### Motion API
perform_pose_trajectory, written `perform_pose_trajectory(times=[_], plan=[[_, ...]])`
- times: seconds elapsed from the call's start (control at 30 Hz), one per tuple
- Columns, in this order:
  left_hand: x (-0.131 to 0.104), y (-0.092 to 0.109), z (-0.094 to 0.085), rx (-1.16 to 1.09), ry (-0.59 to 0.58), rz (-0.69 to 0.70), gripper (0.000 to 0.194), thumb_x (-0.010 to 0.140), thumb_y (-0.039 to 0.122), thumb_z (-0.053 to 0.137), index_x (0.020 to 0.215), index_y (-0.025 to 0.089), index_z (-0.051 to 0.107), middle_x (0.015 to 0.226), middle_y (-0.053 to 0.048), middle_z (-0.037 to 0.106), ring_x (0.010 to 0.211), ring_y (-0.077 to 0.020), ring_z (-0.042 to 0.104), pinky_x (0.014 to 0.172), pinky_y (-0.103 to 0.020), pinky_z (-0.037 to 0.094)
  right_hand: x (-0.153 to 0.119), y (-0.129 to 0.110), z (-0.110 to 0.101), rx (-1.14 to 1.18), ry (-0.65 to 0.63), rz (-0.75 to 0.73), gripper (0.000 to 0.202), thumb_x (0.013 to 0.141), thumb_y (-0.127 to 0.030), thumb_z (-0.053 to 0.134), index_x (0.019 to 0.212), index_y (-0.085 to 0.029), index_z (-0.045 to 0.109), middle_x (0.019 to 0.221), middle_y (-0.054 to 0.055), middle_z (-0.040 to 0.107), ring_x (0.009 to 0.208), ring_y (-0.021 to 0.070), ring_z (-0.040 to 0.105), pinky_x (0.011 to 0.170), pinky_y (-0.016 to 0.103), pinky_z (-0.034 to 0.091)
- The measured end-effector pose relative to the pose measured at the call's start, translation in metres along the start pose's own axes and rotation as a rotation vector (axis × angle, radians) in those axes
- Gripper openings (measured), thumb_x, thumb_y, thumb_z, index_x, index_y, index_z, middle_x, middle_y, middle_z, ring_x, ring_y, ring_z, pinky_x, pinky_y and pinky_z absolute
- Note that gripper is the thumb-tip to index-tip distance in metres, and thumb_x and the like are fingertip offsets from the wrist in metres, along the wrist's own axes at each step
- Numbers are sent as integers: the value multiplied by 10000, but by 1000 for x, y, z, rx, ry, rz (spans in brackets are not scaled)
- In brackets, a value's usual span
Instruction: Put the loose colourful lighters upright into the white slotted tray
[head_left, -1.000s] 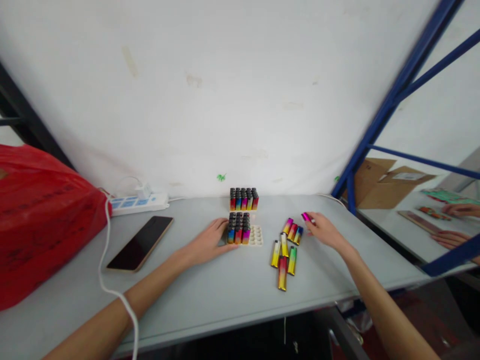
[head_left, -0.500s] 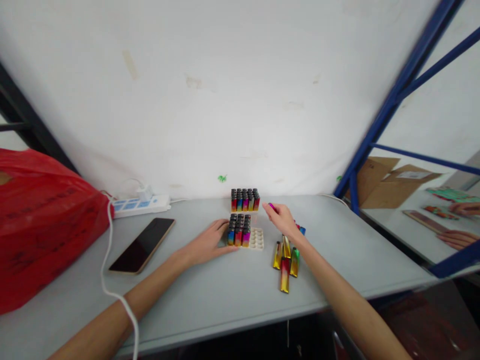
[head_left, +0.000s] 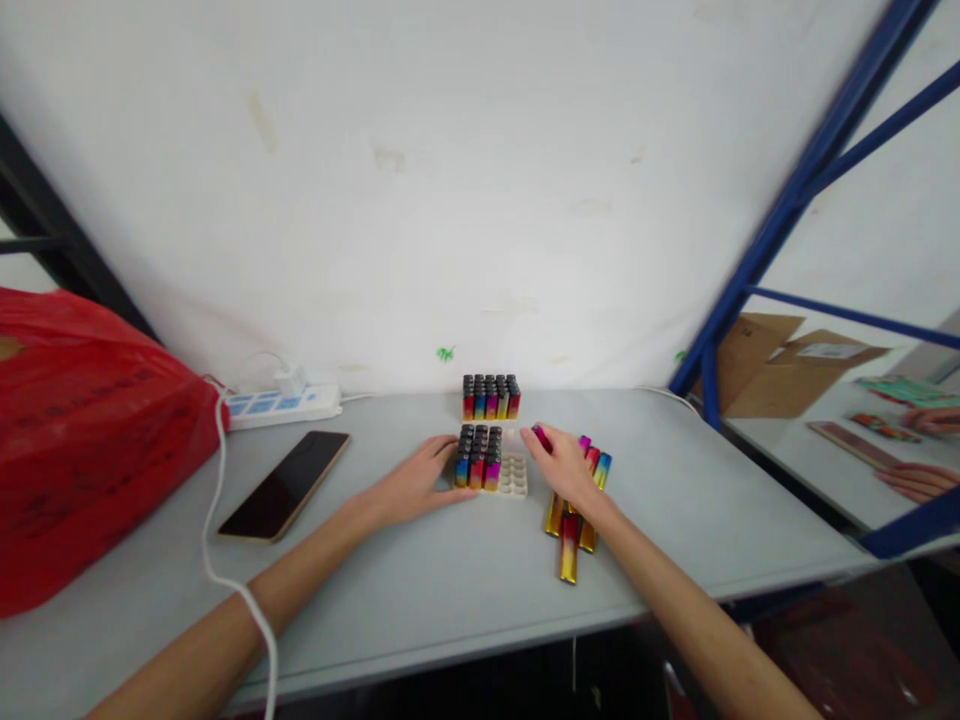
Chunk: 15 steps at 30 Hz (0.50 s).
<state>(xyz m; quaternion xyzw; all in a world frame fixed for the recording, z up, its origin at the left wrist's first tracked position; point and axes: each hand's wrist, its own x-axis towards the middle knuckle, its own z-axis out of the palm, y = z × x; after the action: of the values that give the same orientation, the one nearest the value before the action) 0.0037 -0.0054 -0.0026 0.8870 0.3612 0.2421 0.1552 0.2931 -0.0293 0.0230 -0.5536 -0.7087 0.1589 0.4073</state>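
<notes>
My left hand (head_left: 414,484) is curled round the left side of a white tray (head_left: 514,476) with round-edged holes, thumb at the front and fingers behind. Multicoloured lighters (head_left: 478,462) with black tops stand upright in the tray's left part, while bare holes show on its right. In my right hand (head_left: 564,468), a lighter (head_left: 541,437) with a purple-red body is pinched just above the tray's right back corner. Several loose lighters (head_left: 569,555) lie in a pile under and in front of that hand, partly hidden by it.
A full block of upright lighters (head_left: 490,397) stands behind the tray, near the wall. To the left are a phone (head_left: 285,487), a power strip (head_left: 285,408), a white cable (head_left: 217,575) and a red bag (head_left: 97,450). Past the blue frame (head_left: 709,385), another person's hands (head_left: 926,478) rest on a table.
My right hand has moved down and slightly closer to the tray with the lighter, uncovering loose lighters on its right. My left hand stays at the tray.
</notes>
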Motion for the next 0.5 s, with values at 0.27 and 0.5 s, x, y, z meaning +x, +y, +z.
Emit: perform_pose_trajectory(times=[0.27, 0.5], plan=[[0, 1, -1, -3, 9, -1, 785, 930, 714, 738, 1500, 194, 599, 1501, -176, 639, 1413, -387, 604, 1245, -529, 470, 0, -3, -4, -2, -89, -222, 410, 1123, -517, 417, 839, -248, 539, 901, 47, 640, 852, 214, 610, 812, 325, 485], [1, 5, -3, -10, -2, -12, 774, 923, 693, 759, 1489, 187, 610, 1491, -177, 645, 1409, -397, 606, 1251, -537, 467, 3, 6, 0, -82, -156, -181, 314, 1147, -422, 444, 895, -249, 519, 849, 33, 671, 803, 217, 630, 785, 325, 462]])
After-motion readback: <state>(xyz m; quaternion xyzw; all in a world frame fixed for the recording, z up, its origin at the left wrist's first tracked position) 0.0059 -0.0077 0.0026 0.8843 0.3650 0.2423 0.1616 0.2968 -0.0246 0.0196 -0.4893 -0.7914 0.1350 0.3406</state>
